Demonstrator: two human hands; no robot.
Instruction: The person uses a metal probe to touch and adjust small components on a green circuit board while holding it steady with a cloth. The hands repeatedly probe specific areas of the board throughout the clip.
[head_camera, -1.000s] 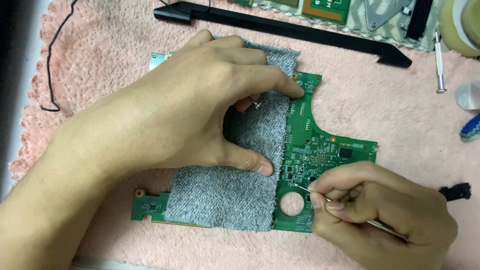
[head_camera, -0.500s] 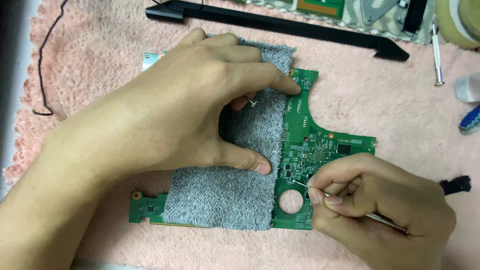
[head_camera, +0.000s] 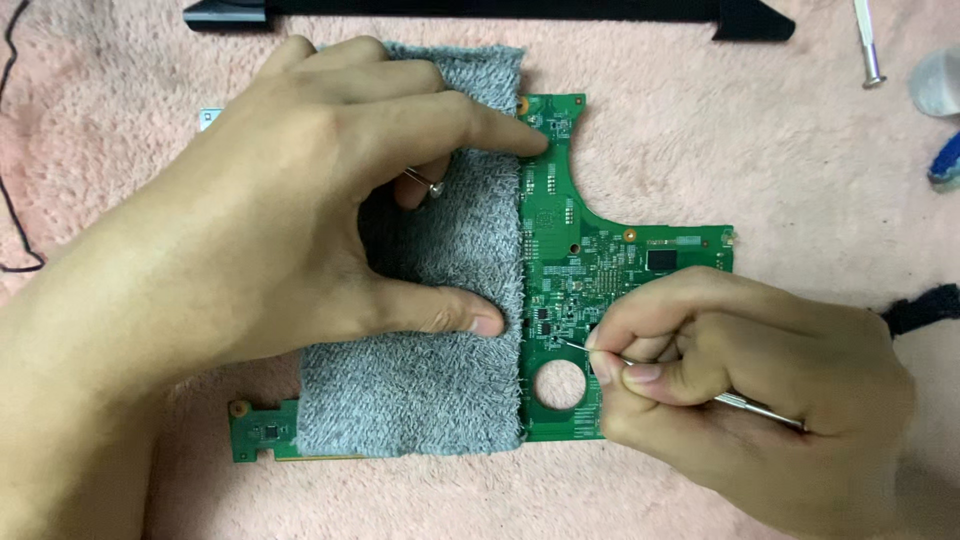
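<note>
A green circuit board (head_camera: 610, 270) lies flat on a pink fluffy mat (head_camera: 780, 160) covering the worktop. A grey towel piece (head_camera: 440, 390) hides the board's left half; only a small corner pokes out at the lower left. The left hand (head_camera: 300, 210) presses down on the towel, fingers spread, index fingertip reaching the board's upper edge and thumb lying just beside the towel's right border. What sits under the palm cannot be seen. The right hand (head_camera: 740, 390) is closed in a pinch around a thin metal tool (head_camera: 700, 392); its fine tip touches the board just above the round hole, while most of the shaft is buried in the fist. At the top edge a black plastic strip (head_camera: 500, 12) is cut off, and a screwdriver (head_camera: 868, 45), a white object and a blue one are only partly in view at the right.
</note>
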